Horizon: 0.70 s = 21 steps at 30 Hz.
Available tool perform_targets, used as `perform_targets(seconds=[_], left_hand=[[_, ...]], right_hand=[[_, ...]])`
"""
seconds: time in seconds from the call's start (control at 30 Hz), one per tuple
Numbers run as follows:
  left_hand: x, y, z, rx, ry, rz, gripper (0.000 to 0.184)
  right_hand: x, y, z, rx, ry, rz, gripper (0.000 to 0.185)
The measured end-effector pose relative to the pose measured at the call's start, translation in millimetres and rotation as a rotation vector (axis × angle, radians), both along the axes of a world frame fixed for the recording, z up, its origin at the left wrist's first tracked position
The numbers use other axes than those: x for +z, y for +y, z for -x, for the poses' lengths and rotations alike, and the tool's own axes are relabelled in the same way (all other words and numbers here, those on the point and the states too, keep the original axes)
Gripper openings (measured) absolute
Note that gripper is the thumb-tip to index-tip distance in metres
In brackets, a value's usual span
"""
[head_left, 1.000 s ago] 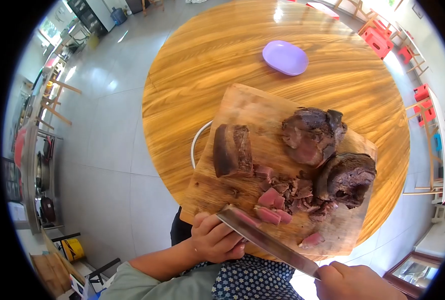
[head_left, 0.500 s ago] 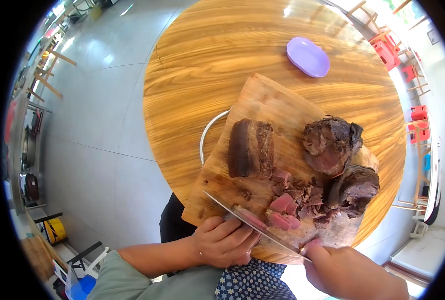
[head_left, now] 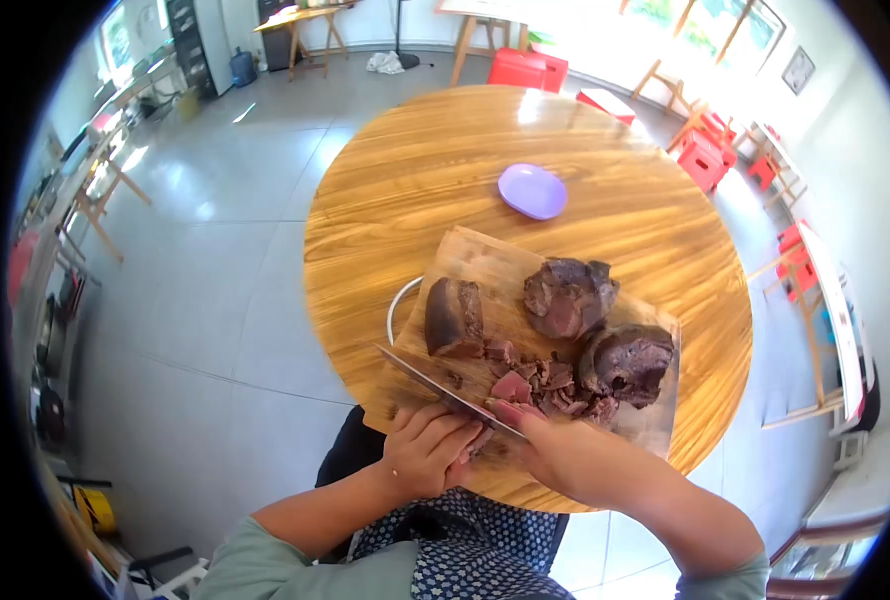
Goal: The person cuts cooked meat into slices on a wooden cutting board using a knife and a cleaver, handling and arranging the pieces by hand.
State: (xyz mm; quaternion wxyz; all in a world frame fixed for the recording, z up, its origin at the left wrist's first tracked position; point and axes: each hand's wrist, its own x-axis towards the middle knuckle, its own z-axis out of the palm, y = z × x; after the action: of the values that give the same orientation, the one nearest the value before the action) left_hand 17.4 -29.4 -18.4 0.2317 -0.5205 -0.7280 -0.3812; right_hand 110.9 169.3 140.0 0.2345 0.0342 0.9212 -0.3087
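Observation:
My right hand (head_left: 570, 458) is closed round the handle of a knife (head_left: 447, 392), its long blade slanting up to the left. Close behind the blade, my left hand (head_left: 427, 448) has its fingers curled over a piece of meat (head_left: 473, 445), mostly hidden beneath them. Both hands are at the near edge of a wooden cutting board (head_left: 465, 250). Beyond the blade lie pink and brown cut meat pieces (head_left: 557, 380). A blocky dark chunk of meat (head_left: 453, 318) sits at the left, with a rounded chunk (head_left: 568, 298) and another dark chunk (head_left: 627, 365) at the right.
The board rests on a round wooden table (head_left: 395, 190). Farther back on the table stands a purple oval dish (head_left: 533, 192). A white curved rim (head_left: 397, 305) shows at the board's left edge. Red stools (head_left: 703, 160) and side tables stand around the room.
The view has tilted up, showing more of the room. The right hand and knife have come closer to the left hand, which stays on the meat.

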Motion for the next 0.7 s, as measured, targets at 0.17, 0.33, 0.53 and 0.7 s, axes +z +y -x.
perform_targets(seconds=[0.17, 0.33, 0.53, 0.7], left_hand=[[2.4, 1.1, -2.1, -0.033, -0.019, -0.046, 0.036], [3.1, -3.6, -1.9, -0.047, -0.016, 0.001, 0.037], [9.4, -6.9, 1.7, -0.067, -0.060, -0.030, 0.034], [-1.9, -4.2, 1.2, -0.067, -0.102, -0.121, 0.032]], right_hand=[[10.1, 14.2, -33.3, 0.026, -0.158, -0.177, 0.033], [-23.8, -20.9, 9.7, -0.006, 0.030, -0.073, 0.021], [-23.5, -6.5, 21.1, 0.033, 0.207, -0.074, 0.026], [3.5, 20.6, -12.4, -0.144, 0.002, -0.107, 0.027]])
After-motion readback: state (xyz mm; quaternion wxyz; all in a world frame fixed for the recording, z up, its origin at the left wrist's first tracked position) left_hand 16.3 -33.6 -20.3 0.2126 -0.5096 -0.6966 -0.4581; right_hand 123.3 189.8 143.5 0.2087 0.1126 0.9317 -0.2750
